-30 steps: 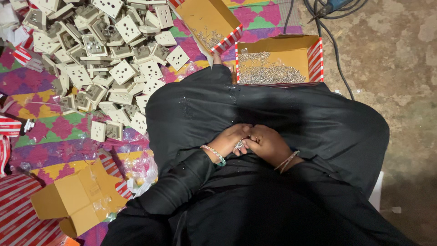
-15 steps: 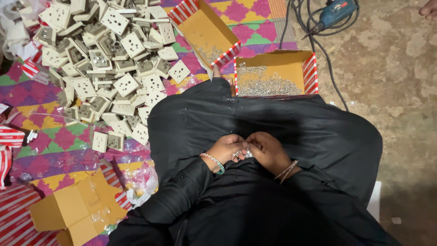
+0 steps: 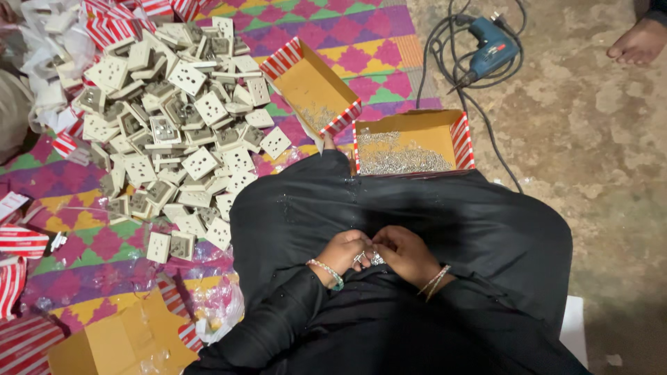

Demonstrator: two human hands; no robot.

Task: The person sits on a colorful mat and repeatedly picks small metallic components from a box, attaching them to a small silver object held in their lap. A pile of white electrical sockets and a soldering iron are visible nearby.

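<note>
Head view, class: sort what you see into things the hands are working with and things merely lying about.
In hand: left hand, right hand, small metal pieces, box of metal pieces.
Lying about: power drill, pile of socket plates, patterned mat.

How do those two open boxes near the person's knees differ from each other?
The left box lies turned at an angle and holds only a thin scatter of small metal bits at one end; the right box lies square to the person, with a far bigger heap. Both are yellow-brown card with red-and-white striped rims.
</note>
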